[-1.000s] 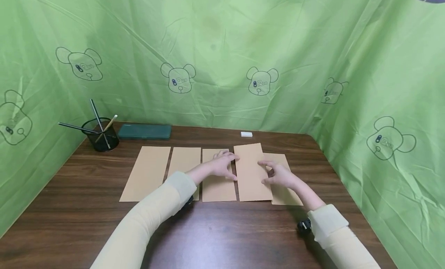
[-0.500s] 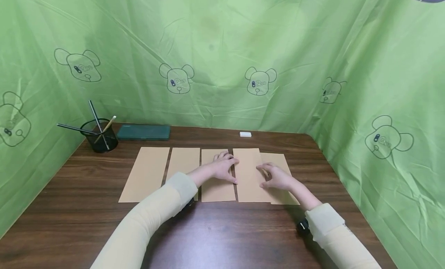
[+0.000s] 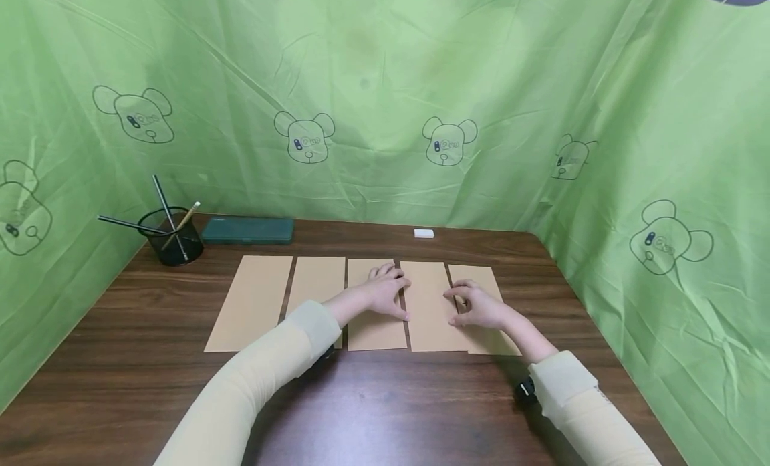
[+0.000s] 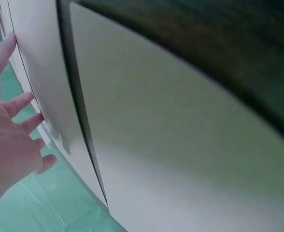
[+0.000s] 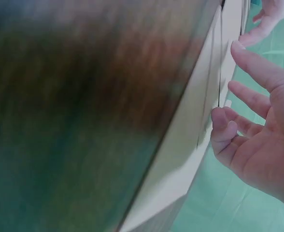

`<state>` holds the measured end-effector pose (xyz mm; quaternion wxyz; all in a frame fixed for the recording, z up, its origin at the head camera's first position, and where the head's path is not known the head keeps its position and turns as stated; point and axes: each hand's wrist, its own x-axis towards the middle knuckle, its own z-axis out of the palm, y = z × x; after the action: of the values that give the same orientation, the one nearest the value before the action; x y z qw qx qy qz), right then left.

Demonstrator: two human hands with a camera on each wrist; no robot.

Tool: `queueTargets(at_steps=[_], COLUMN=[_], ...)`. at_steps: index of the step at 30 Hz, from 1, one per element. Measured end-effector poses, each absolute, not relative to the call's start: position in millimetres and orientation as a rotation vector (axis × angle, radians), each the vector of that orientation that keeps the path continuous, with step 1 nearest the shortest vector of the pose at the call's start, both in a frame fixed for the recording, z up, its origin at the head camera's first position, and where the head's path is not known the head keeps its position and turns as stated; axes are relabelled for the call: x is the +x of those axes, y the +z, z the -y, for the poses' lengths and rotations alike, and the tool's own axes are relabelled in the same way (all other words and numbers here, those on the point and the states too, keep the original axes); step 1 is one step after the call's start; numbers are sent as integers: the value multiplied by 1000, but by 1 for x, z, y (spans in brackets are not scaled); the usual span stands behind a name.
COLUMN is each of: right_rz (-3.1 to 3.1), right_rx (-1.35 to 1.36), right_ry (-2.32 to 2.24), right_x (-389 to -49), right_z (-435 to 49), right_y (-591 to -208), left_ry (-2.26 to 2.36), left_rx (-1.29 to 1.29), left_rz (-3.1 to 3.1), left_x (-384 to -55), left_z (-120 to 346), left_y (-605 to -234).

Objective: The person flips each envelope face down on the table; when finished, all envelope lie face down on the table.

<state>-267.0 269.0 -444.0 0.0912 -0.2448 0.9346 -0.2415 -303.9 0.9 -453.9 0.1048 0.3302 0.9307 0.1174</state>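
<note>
Several tan paper cards lie flat in a row on the table. The fourth card from the left [image 3: 428,305] is between my two hands. My left hand [image 3: 381,293] is above the third card [image 3: 375,335], its spread thumb and fingertips at the fourth card's left edge. Over the rightmost card [image 3: 478,274], my right hand [image 3: 479,307] has its bent fingers and thumb at the fourth card's right edge. In the left wrist view, the left hand [image 4: 11,145] shows separated fingers. The right wrist view has the right hand [image 5: 265,130] with its fingertips along a card edge.
The far-left card [image 3: 249,302] and the second card [image 3: 317,279] lie left of my hands. At the back of the wooden table [image 3: 385,412] are a black mesh pen cup [image 3: 180,245], a dark green case [image 3: 248,230] and a white eraser [image 3: 424,233]. Green curtain [image 3: 373,172] encloses the table.
The fourth card, earlier raised and slightly turned between my hands, has come down flat and straight. It has shifted left, showing a gap beside the rightmost card. Both hands have moved little.
</note>
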Motion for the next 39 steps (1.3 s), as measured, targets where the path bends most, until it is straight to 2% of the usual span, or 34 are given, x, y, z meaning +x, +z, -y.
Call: queueTargets(at_steps=[10, 22, 28, 39], right_rz=[-2915, -2934, -2951, -2902], right_rx=[-705, -645, -691, -550], right_ry=[-697, -727, -681, -589], right_x=[-277, -305, -318, -332], right_z=[-304, -348, -358, -366], right_y=[-433, -438, -444, -451], left_ry=[340, 321, 310, 309], left_rx=[1029, 1236, 1324, 1369], left_rz=[-2725, -2688, -2629, -2571], left_x=[-300, -279, -279, -283], left_z=[-3, -48, -65, -76], left_y=[-449, -445, -451, -453])
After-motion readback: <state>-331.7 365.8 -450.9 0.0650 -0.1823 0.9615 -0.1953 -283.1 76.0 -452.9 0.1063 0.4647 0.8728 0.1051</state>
